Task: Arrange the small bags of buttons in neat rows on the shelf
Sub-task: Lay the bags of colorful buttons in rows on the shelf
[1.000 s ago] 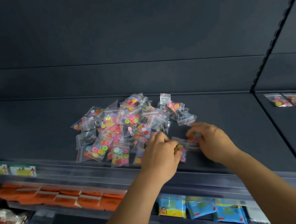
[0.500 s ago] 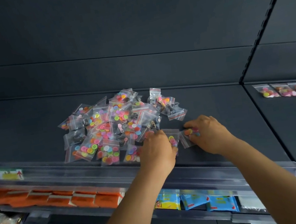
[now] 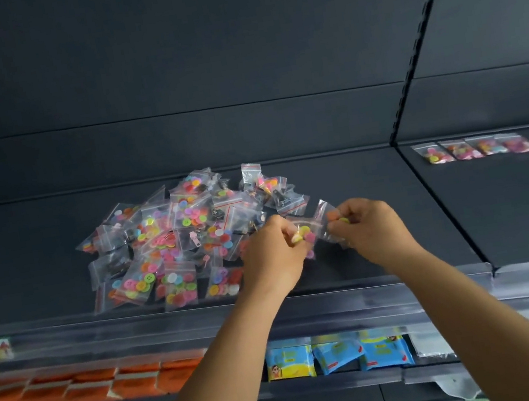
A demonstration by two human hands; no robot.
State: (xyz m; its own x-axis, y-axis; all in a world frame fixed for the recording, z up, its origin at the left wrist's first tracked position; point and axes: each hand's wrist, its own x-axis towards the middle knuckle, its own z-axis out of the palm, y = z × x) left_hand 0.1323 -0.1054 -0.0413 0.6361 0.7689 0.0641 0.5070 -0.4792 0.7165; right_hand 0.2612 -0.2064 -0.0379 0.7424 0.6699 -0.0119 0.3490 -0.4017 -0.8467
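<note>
Here the left hand [image 3: 273, 256] and right hand [image 3: 370, 230], fingers curled, each pinch a button bag [image 3: 309, 231] beside the pile [image 3: 179, 238].

Pretty dim overall, soft even light with no hard shadows on the dark shelf [image 3: 354, 165]. Bright pile of button bags [image 3: 175, 235] reasonably sharp, colours popping. Heavy motion smear along the lower shelf edge [image 3: 105, 340] and the orange packets [image 3: 78, 389]. Wide-angle bending at the sides, corners mushy.
</note>
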